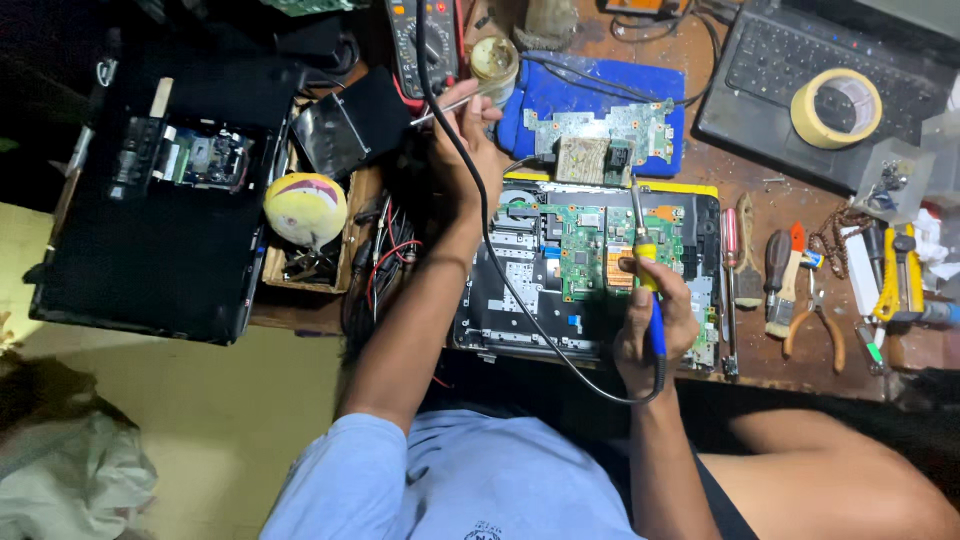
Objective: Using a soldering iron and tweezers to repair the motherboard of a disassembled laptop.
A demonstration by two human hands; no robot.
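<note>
My right hand [655, 318] grips a soldering iron [645, 262] with a blue and yellow handle; its tip points up toward a small green circuit board [603, 133] lying on a blue cloth [560, 92]. Its black cable [470, 160] loops across my left arm. My left hand [468, 135] is raised near a small round tin [494, 62] and pinches a thin metal tool, probably tweezers [432, 113]. Below both hands lies an opened laptop base [500, 300] with its green motherboard [585, 245] exposed.
A dismantled black laptop [160, 200] sits at left beside a wooden box [300, 270] with a yellow ball [305, 208]. A multimeter [425, 40] is at the top. Screwdrivers [730, 270], pliers [815, 320] and cutters lie at right, near another laptop [780, 70] carrying a tape roll [836, 108].
</note>
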